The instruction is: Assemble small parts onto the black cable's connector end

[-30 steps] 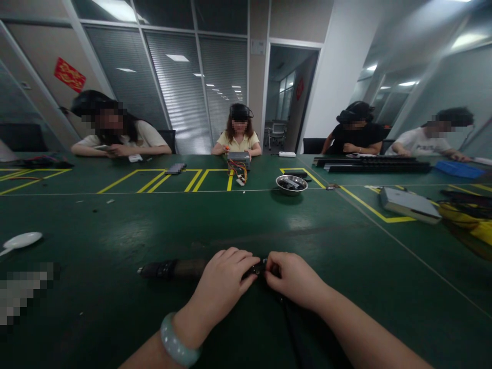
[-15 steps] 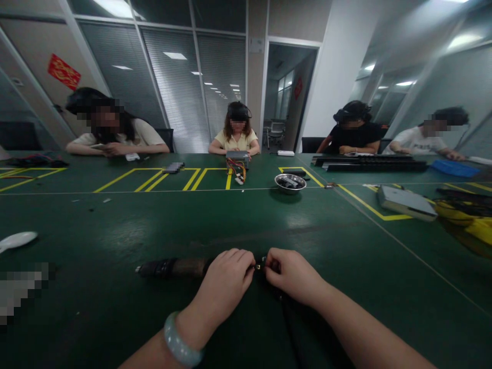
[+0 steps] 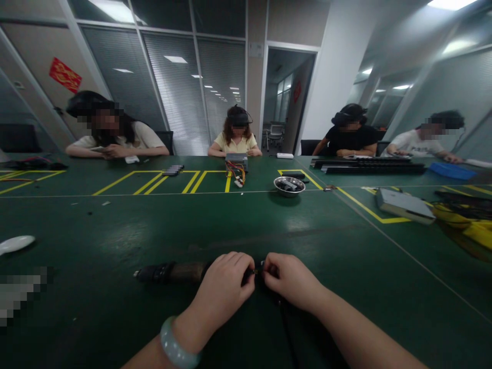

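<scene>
A dark, long-bodied electric screwdriver (image 3: 182, 272) lies on the green table, its metal tip pointing left. My left hand (image 3: 226, 283), with a pale bangle on the wrist, is closed round its rear end and hides that part. Close beside it, my right hand (image 3: 292, 281) pinches the end of a black cable (image 3: 285, 323), which runs down toward the near edge. A tiny metallic connector piece (image 3: 256, 272) shows between the fingertips of both hands. Whether the cable end and the screwdriver are joined there I cannot tell.
A metal bowl (image 3: 289, 187) of small dark parts stands ahead. Beyond it are a power supply box with wires (image 3: 237, 163) and black rails (image 3: 369, 166). A silver box (image 3: 405, 206) lies right, a white spoon (image 3: 17, 244) left. Several people sit across the table.
My right fingers have shifted slightly left and the gap between the two hands' fingertips looks narrower. The screwdriver stays in place; the view has tilted a little.
</scene>
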